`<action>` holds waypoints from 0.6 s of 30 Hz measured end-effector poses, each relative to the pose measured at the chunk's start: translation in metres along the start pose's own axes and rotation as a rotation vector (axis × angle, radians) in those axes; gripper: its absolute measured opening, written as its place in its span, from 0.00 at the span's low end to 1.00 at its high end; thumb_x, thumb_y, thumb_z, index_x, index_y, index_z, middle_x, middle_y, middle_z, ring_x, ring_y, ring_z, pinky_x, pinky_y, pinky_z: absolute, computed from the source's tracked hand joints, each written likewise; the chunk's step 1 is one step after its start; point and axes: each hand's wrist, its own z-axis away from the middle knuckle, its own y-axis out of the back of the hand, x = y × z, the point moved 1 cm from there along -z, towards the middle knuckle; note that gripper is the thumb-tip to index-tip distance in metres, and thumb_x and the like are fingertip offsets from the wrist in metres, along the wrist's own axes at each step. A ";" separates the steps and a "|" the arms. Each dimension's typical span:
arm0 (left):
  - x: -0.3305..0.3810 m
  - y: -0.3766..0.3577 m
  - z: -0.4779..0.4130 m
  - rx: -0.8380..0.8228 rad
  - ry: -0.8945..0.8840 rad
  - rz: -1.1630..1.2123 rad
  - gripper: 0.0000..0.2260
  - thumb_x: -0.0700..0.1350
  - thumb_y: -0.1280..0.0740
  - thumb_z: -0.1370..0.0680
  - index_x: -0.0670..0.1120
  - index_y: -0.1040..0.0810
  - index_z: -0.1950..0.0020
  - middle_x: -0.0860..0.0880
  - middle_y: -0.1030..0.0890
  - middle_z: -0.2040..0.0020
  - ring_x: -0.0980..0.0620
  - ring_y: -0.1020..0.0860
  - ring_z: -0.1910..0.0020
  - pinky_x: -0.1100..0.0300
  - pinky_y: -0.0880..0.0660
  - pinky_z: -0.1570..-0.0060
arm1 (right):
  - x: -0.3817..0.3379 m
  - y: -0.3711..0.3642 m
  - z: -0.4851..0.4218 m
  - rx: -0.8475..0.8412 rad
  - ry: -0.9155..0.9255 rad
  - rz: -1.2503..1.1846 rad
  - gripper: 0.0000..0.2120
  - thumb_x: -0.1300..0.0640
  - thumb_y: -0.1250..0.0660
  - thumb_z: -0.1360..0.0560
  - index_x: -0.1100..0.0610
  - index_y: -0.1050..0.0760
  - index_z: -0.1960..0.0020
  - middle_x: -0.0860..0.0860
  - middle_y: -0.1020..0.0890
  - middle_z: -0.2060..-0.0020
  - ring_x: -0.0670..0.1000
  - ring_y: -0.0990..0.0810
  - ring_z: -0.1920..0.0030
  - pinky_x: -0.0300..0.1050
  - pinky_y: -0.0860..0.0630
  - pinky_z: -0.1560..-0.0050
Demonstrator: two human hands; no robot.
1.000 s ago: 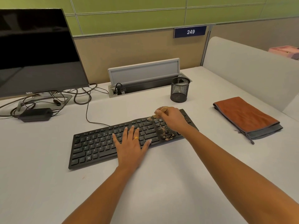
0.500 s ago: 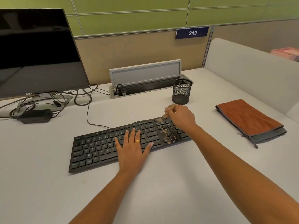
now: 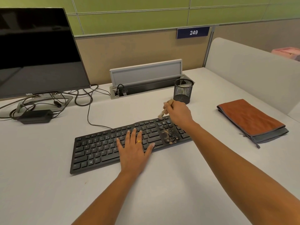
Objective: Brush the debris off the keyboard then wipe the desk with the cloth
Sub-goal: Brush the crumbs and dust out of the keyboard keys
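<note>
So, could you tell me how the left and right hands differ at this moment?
The left hand lies flat on the keyboard, fingers spread; the right hand pinches a brush at its far edge. The left hand wears a ring; the right hand shows none. Both are bare.

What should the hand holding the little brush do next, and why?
Probably pull the brush toward the near edge of the keyboard, through the debris. The right hand holds its bristles at the far row of keys, the crumbs lie just nearer, and the left hand lies flat on the keys.
</note>
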 end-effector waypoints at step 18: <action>-0.002 0.001 0.001 -0.006 -0.008 0.013 0.33 0.67 0.56 0.22 0.50 0.50 0.22 0.51 0.52 0.21 0.50 0.55 0.22 0.41 0.57 0.27 | 0.014 0.002 -0.004 0.048 -0.026 0.112 0.20 0.49 0.49 0.18 0.58 0.21 0.46 0.54 0.18 0.51 0.56 0.22 0.48 0.47 0.31 0.52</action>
